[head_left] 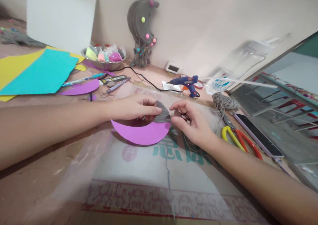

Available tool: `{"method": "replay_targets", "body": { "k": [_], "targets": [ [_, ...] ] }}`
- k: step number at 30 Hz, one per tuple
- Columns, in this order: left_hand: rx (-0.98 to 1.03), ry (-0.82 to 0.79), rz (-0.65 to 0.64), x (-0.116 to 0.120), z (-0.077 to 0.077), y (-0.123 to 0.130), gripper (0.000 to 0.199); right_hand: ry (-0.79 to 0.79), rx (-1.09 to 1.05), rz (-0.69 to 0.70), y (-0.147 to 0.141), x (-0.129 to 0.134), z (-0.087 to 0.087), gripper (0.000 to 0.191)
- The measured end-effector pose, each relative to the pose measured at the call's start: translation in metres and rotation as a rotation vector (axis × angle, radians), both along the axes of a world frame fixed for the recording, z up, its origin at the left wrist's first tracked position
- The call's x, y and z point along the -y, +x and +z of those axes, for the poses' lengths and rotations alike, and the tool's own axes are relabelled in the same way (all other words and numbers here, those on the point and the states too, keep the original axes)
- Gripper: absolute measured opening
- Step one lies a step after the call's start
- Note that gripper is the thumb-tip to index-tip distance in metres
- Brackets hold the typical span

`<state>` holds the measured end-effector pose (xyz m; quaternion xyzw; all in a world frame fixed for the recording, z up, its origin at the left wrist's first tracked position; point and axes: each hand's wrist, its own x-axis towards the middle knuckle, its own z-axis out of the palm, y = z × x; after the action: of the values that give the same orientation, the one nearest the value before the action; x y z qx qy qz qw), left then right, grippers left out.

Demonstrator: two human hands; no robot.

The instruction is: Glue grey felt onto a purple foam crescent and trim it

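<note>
My left hand [139,109] grips a purple crescent cut from a foam-like sheet [142,134], thumb on top. One end of the crescent is wrapped in grey yarn [162,112]; the rest is bare purple. Beside that wrapped end, my right hand [190,120] has its fingers curled and closed on the grey yarn, though the strand itself is mostly hidden in the fingers. A loop of yarn shows under the right wrist, and a thin strand [168,175] runs down over the printed plastic sheet [119,172] beneath.
A blue glue gun [190,84] with a long stick, a yarn bundle [225,102], red-and-yellow pliers [240,139] and a phone [258,135] lie rightward. Coloured sheets [42,72], pens and a metal bowl [105,63] are leftward. A grey moon ornament [142,23] hangs behind.
</note>
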<state>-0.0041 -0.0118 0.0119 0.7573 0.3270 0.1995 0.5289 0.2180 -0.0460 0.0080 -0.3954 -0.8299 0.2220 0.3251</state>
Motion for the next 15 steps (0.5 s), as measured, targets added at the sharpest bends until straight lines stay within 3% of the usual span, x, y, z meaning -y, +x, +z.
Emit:
{"method": "replay_targets", "body": {
  "k": [6,11,15],
  "targets": [
    [-0.012,0.040,-0.002,0.0003,-0.0004,-0.0013,0.031,0.463,0.286,0.020,0.0093,-0.0009,-0.0015,0.022],
    [-0.038,0.056,0.003,0.0005,0.0001,-0.0012,0.032,0.651,0.467,0.051,0.0075,-0.0018,0.0025,0.019],
    [-0.033,0.057,0.002,0.0007,0.0003,-0.0014,0.033,0.687,0.544,0.014,0.0077,-0.0018,0.0045,0.021]
  ]
}}
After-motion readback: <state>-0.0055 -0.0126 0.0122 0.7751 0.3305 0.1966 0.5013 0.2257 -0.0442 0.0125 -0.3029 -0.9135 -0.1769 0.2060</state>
